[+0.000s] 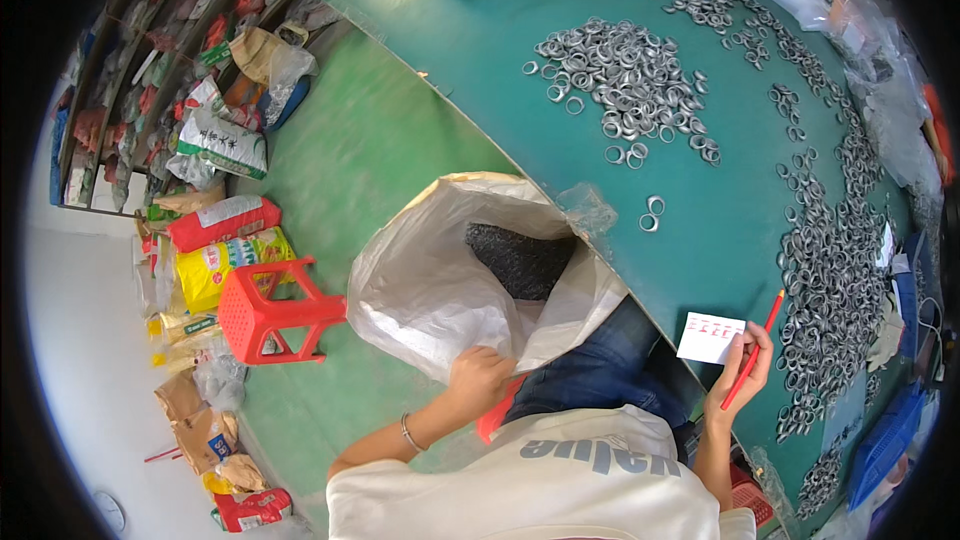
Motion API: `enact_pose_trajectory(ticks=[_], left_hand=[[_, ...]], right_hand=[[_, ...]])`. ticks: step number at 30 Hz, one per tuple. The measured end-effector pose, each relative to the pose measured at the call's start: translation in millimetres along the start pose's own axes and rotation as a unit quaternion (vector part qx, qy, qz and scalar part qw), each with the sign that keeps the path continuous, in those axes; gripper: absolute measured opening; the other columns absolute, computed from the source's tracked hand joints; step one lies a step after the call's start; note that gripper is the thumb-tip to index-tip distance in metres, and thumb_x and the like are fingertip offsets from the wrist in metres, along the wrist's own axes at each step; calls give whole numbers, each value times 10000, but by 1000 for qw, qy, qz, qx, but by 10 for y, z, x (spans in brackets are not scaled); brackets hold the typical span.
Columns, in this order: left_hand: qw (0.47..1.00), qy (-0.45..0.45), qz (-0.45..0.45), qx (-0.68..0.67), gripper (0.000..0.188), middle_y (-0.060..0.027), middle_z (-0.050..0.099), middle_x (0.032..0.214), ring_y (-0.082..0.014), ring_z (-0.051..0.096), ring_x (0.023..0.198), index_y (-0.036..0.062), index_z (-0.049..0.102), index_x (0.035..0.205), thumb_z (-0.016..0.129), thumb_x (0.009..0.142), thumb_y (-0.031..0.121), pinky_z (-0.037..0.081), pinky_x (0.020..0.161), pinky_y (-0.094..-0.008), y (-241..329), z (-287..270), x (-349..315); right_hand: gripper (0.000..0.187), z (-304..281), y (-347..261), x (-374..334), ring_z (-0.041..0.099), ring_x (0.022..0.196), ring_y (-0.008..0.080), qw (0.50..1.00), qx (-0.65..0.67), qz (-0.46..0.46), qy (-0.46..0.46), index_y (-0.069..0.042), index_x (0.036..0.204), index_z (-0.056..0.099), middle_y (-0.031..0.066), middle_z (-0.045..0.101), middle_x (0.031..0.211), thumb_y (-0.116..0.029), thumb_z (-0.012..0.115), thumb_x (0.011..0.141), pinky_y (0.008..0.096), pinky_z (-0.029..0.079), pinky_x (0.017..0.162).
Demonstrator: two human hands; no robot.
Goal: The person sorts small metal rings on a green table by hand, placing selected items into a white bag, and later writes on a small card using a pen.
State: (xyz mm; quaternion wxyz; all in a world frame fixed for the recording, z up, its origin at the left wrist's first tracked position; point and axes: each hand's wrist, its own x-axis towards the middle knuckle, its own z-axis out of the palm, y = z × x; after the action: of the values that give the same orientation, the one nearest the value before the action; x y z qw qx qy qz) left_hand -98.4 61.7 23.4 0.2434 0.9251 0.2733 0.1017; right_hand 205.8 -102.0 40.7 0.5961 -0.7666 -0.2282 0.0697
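My left hand [481, 378] is closed on the near rim of a large white woven sack [420, 290]. The sack gapes wide beside the table edge, and a heap of dark grey material [522, 260] shows inside it. Over the table, my right hand [745, 365] holds a small white card [710, 337] with red marks on it. A red pencil [755, 350] is held in the same hand, slanting up past the card. Grey metal rings [625, 75] lie in a pile on the table, and two rings [651, 213] sit apart from it.
The green table [480, 40] has a long band of rings [835, 270] along its right side. On the green floor, a red plastic stool [270, 312] stands left of the sack. Filled bags [225, 145] line the wall below crowded shelves [160, 50]. Blue baskets [885, 445] are at far right.
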Motion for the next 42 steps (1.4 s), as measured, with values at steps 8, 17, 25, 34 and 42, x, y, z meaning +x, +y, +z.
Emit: enact_pose_trajectory(ticks=[8, 17, 25, 34, 42], left_hand=[[940, 202, -248, -119, 141, -156, 580, 631, -344, 580, 611, 35, 679, 750, 594, 658, -32, 473, 562, -400, -60, -88, -262], [987, -35, -146, -53, 217, -153, 638, 800, -347, 614, 785, 24, 681, 895, 721, 684, -2, 491, 726, -426, 273, -277, 198], [961, 9, 141, -238, 315, -111, 660, 1061, -286, 604, 1028, 35, 655, 1040, 725, 734, 4, 469, 901, -418, 1067, -31, 1049], [959, -30, 230, -160, 220, -79, 630, 1202, -226, 559, 1178, 42, 670, 1011, 682, 792, 63, 336, 1041, -445, 1266, 513, 1314], [950, 27, 240, -197, 237, -72, 637, 1206, -194, 569, 1163, 47, 676, 990, 617, 764, 10, 332, 1008, -375, 1226, 808, 1301]], right_hand=[[220, -32, -40, 32, 514, 766, 70, 1000, -14, 10, -15, 31, 1151, 531, 16, 548, 869, -28, 527, 939, 198, 414, 685], [205, -128, -30, 316, 559, 708, 113, 987, -135, -41, -76, 3, 1064, 611, 63, 604, 820, 29, 634, 862, 241, 458, 650], [190, -314, -122, 429, 572, 722, 289, 958, -188, -194, -92, 46, 1018, 597, 158, 596, 815, -38, 608, 848, 364, 459, 667], [540, -585, -107, 319, 517, 526, 218, 987, 130, -90, -39, 63, 775, 632, 109, 518, 525, -324, 347, 1022, 311, 436, 553], [371, -486, -71, 177, 581, 605, 209, 979, 204, 17, 22, 54, 1117, 524, 156, 598, 743, -268, 366, 1024, 301, 465, 523]])
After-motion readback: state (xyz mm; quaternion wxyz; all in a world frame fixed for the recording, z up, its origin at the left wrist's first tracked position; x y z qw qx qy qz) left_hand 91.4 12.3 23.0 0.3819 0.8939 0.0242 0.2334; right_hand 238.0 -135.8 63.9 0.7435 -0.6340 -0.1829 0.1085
